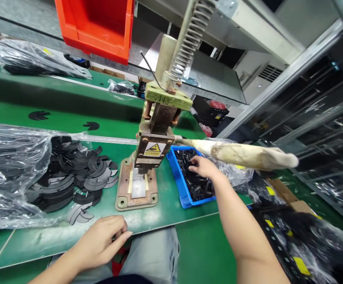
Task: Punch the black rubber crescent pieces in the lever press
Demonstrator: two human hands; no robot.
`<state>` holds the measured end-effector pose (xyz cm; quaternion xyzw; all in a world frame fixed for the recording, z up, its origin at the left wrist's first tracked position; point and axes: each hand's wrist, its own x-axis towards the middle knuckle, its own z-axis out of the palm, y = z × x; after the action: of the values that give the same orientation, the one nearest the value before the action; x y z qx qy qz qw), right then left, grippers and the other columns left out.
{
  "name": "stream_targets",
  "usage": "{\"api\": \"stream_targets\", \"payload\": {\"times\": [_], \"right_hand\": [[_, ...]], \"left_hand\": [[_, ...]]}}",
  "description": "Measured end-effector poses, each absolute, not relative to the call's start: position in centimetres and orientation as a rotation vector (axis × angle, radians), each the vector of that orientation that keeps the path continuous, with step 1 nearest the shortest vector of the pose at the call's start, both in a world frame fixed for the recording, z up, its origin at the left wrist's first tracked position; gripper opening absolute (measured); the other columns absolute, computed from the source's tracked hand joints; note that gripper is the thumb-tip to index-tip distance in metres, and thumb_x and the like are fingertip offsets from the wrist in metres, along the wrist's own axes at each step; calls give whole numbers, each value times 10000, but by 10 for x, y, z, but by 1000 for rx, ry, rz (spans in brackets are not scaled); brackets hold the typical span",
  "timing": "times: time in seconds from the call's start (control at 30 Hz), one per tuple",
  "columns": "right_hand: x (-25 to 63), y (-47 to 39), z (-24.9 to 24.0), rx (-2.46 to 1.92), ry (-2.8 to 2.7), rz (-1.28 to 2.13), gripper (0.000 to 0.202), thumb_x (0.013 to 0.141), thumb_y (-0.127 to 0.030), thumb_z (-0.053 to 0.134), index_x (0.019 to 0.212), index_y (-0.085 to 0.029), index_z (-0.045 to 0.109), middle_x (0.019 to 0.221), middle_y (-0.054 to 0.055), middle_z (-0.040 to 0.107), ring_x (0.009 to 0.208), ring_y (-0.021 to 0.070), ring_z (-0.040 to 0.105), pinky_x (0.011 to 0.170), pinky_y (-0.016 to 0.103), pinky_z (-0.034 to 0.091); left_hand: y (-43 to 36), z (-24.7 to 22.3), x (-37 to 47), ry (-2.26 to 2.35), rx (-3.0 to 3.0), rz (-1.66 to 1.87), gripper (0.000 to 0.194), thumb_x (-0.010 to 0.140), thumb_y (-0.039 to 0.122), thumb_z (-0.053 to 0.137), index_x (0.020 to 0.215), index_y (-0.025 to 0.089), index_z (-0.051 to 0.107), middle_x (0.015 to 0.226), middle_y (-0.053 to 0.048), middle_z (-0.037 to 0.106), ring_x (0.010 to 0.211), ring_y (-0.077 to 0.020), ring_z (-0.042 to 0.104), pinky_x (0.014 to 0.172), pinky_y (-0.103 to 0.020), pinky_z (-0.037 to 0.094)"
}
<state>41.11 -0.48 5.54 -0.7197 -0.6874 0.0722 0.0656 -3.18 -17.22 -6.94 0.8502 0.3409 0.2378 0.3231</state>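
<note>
My right hand (203, 167) reaches over a blue bin (186, 203) full of small black plastic parts (199, 188). Its thumb and forefinger are bent toward each other at the parts; anything between the tips is too small to make out. My left hand (104, 240) rests at the bench's front edge, fingers loosely curled, with nothing visible in it. Between the hands stands a hand press (155, 146) with a warning label. A light-coloured block (138, 185) sits on its base under the ram. Left of it lies a pile of curved black pieces (90, 169).
The press's wrapped lever (248, 154) sticks out rightward above my right forearm. A clear plastic bag (8, 173) covers part of the pile. Two dark pieces lie on the green surface behind. An orange bin (97, 49) hangs over the back; bagged parts (307, 244) stand at right.
</note>
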Motion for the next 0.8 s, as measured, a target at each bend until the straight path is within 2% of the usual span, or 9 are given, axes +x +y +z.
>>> {"api": "stream_targets", "payload": {"times": [0.13, 0.37, 0.53, 0.67, 0.8], "right_hand": [[401, -44, 38, -2249, -2204, 405, 375, 976, -456, 665, 1228, -178, 667, 1232, 81, 704, 1102, 199, 691, 1001, 448, 600], [386, -61, 27, -2258, -2017, 384, 343, 981, -442, 659, 1199, -178, 672, 1238, 80, 697, 1127, 204, 681, 1008, 448, 594], [398, -74, 40, -2058, -1705, 377, 329, 969, -478, 662, 1081, -170, 694, 1057, 58, 741, 1012, 182, 708, 995, 438, 588], [390, -96, 47, -1801, -1439, 429, 478, 909, -645, 642, 1024, -182, 670, 906, 86, 776, 837, 201, 738, 841, 401, 620], [333, -127, 33, -1552, -1309, 609, 559, 877, -730, 616, 1004, -186, 637, 913, 103, 797, 704, 177, 722, 659, 346, 619]], "left_hand": [[-174, -73, -33, 893, 2213, 608, 189, 1047, 312, 557, 877, 230, 562, 778, -1, 649, 721, -171, 637, 683, -283, 448], [-178, -74, -33, 916, 2243, 636, 218, 1055, 329, 538, 867, 222, 569, 776, -3, 650, 721, -167, 630, 690, -286, 445], [-178, -77, -35, 972, 2158, 689, 254, 1057, 351, 539, 844, 218, 575, 728, 9, 615, 678, -154, 597, 657, -267, 442], [-179, -64, -31, 988, 2071, 804, 245, 1051, 359, 557, 853, 220, 596, 721, 13, 590, 650, -146, 565, 635, -259, 451], [-172, -24, -7, 920, 2077, 949, 124, 1028, 343, 608, 1060, 230, 648, 853, -15, 638, 719, -156, 604, 707, -282, 505]]}}
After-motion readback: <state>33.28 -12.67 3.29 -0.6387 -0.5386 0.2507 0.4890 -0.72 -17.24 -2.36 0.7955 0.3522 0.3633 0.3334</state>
